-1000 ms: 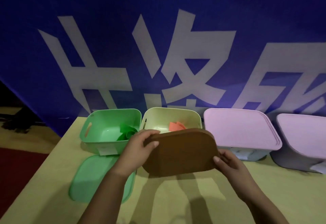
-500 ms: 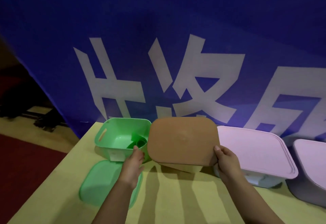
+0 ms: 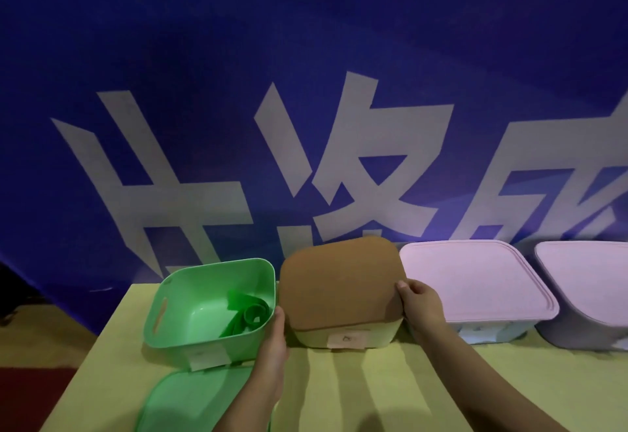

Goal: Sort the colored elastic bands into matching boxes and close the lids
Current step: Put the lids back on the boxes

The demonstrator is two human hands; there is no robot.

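Behind the yellow table [image 3: 373, 391] hung a blue banner [image 3: 306, 57] with white characters. Your right hand [image 3: 419, 302] pinched the right edge of the brown lid [image 3: 339, 282] lying on the cream box [image 3: 350, 334], while your left hand [image 3: 273, 346] touched the lid's left side with straight fingers. Green bands [image 3: 244, 316] lay in the open green box [image 3: 190, 305] at the left, its lid [image 3: 190, 401] nearer you.

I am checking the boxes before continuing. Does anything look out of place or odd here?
The green box is open with green bands inside, and its green lid lies flat on the table in front of it. The other three boxes are covered.
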